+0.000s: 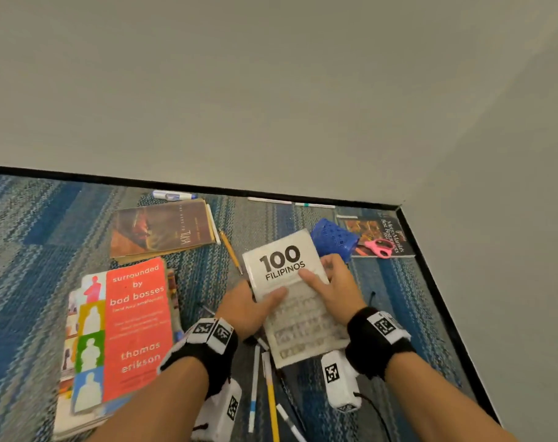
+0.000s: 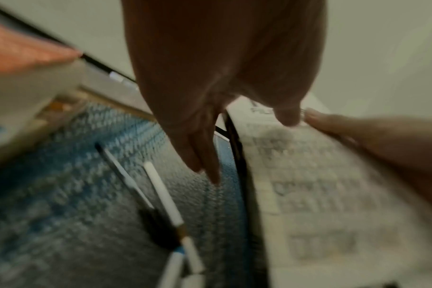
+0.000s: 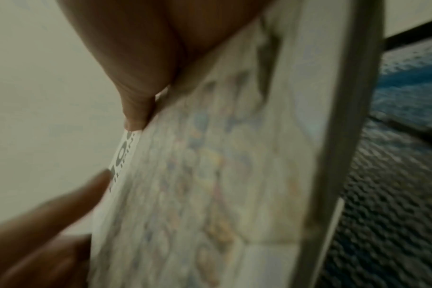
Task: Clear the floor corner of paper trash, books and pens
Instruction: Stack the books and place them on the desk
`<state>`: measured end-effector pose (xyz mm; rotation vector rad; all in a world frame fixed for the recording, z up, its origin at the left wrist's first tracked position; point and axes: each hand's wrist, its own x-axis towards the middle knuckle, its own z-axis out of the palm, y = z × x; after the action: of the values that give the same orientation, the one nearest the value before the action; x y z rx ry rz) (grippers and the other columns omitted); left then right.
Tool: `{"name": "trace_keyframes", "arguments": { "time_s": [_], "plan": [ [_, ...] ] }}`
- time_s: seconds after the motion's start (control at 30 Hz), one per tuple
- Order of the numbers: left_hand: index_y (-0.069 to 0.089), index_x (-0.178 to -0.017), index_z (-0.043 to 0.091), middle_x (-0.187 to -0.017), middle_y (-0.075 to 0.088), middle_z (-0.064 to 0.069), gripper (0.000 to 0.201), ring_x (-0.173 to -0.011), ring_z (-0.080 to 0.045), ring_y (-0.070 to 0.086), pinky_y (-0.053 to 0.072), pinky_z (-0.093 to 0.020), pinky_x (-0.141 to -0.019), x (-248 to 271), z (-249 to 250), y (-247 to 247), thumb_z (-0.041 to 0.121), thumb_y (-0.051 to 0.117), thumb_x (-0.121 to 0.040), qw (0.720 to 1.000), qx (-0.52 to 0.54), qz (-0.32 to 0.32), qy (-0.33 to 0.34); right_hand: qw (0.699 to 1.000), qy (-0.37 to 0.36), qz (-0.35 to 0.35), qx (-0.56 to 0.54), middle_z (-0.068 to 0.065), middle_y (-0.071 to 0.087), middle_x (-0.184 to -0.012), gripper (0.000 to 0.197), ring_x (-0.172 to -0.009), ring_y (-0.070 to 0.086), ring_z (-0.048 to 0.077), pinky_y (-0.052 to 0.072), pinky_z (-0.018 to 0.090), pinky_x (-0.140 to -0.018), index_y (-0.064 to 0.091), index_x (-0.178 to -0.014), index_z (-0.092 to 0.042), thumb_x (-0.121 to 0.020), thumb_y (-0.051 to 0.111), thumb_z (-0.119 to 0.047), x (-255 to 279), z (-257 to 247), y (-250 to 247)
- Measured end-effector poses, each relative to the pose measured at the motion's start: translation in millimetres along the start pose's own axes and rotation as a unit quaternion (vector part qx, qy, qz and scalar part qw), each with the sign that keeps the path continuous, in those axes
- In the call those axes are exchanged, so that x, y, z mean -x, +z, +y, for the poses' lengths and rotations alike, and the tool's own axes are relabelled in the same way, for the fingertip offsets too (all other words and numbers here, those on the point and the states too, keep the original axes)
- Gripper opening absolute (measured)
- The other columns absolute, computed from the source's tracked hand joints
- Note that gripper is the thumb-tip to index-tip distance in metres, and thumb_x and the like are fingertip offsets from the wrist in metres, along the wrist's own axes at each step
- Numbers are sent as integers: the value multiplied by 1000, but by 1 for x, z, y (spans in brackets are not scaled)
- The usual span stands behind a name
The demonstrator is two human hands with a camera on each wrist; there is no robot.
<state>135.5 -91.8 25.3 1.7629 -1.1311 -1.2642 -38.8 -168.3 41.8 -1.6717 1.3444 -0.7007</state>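
Note:
A white book titled "100 Filipinos" (image 1: 284, 266) is held tilted above the carpet by both hands. My left hand (image 1: 261, 301) grips its left edge, thumb on the cover, fingers underneath. My right hand (image 1: 325, 275) grips the right edge, thumb across the cover. The left wrist view shows the blurred cover (image 2: 321, 194) with my left thumb (image 2: 287, 117) on it. In the right wrist view, the book (image 3: 210, 175) fills the frame. Several pens (image 1: 254, 387) and a yellow pencil (image 1: 272, 403) lie on the carpet below it.
A red book (image 1: 134, 323) tops a stack at left; a brown book (image 1: 162, 231) lies behind it, with a pencil (image 1: 231, 250) and a marker (image 1: 174, 196) nearby. A blue mesh holder (image 1: 335, 240) lies tipped beside a dark book (image 1: 395, 231) bearing pink scissors (image 1: 381, 247). Two pens (image 1: 269, 200) lie along the baseboard.

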Motion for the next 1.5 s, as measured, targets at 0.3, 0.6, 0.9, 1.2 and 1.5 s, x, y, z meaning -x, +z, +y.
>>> {"name": "trace_keyframes", "arguments": {
  "time_s": [0.3,0.6,0.9,1.2,1.5],
  "plan": [
    [64,-101,9,-109,70,-17,20,-90,-28,68,54,-46,-88,-77,-21,35,0,69,-84,991,108,-35,-76,964,195,158,87,5,63,-93,25,-85,61,20,49,28,-79,55,-90,-14,-83,70,-33,-46,75,-87],
    [68,-101,7,-76,76,-1,16,-62,-14,71,55,-29,-49,-105,-58,26,9,70,-85,972,143,-100,-159,913,273,173,250,26,61,-120,43,-107,59,40,46,41,-90,56,-121,1,-91,56,-29,-151,132,-162],
    [72,-90,4,-84,77,-5,15,-73,-14,73,55,-24,-60,-110,-60,22,1,76,-76,961,195,-110,-161,877,375,212,213,26,62,-117,70,-103,61,42,50,48,-91,60,-117,2,-79,57,-57,-194,177,-154],
    [70,-95,0,-73,74,0,17,-59,-8,70,51,-20,-49,-104,-52,21,-1,74,-78,956,209,-104,-179,917,358,164,67,10,58,-125,71,-106,59,30,50,17,-81,56,-124,2,-75,74,-47,-200,146,-149],
    [70,-108,8,-108,72,-9,23,-66,-7,69,54,-20,-55,-94,-43,12,10,72,-84,969,139,-136,-152,962,-103,254,1,-19,61,-62,25,-56,55,-10,45,8,-56,53,-69,-32,-75,77,-27,-118,-49,-149]
  ]
}}
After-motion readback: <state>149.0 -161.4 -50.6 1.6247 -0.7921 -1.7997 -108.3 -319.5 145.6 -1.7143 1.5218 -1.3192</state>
